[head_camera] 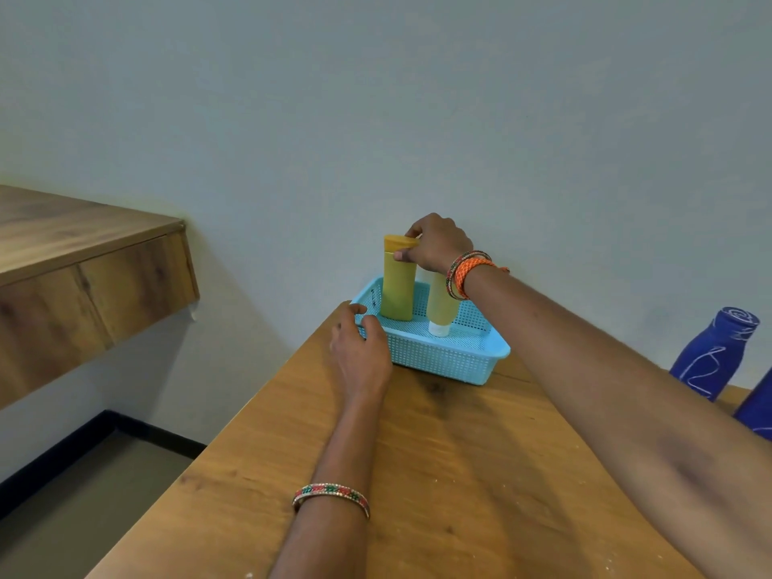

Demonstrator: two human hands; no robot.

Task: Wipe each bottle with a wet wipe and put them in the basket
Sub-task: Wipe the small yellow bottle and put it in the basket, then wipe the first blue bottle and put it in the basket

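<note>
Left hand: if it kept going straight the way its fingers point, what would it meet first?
The left hand already rests at the near-left corner of the blue basket, fingers pointing toward it. Going on, it would likely press into that rim first, then the yellow bottle behind, though depth is unclear.

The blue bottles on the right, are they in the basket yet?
No, the blue bottles stand on the table to the right, outside the basket, which holds two yellow bottles.
</note>
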